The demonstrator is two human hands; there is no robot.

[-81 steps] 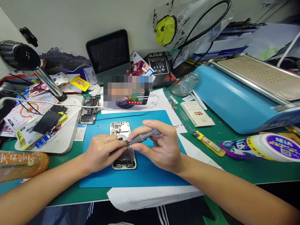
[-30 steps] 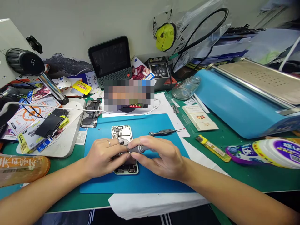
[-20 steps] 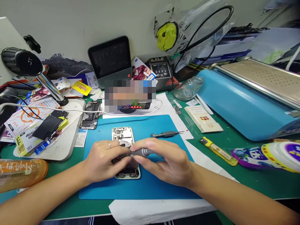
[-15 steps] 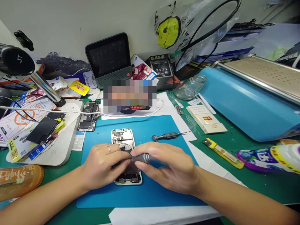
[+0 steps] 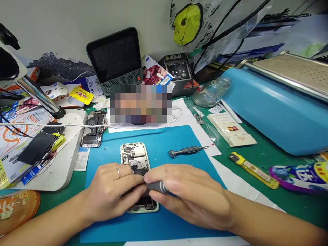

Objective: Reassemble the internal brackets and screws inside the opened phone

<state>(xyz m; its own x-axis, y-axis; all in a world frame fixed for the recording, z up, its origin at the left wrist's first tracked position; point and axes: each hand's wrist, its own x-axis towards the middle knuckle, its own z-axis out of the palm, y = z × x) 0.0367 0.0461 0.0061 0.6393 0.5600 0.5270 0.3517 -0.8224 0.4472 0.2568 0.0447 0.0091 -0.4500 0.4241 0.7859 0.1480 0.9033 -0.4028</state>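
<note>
An opened smartphone (image 5: 134, 150) lies on the blue mat (image 5: 110, 227), its inner parts exposed and its middle covered by my hands. My right hand (image 5: 192, 194) is closed around the grey ribbed handle of a screwdriver (image 5: 156, 186), held slanting over the phone with its tip hidden. My left hand (image 5: 112, 189), a ring on one finger, meets it there with thumb and fingers pinched together. What those fingers grip is hidden. A dark piece (image 5: 139, 169) shows beside the left fingertips, over the phone.
A second screwdriver (image 5: 188, 150) lies on the mat's far right. Behind the mat are another opened phone (image 5: 93, 131) and a white cable (image 5: 123, 127). To the right are a cigarette pack (image 5: 230, 130), a yellow cutter (image 5: 253, 170) and a glass jar (image 5: 211, 94).
The camera view has shifted slightly, so the bench appears moved. Both hands stay together over the phone, and the right hand with its screwdriver has turned a little, its fingers now straighter.
</note>
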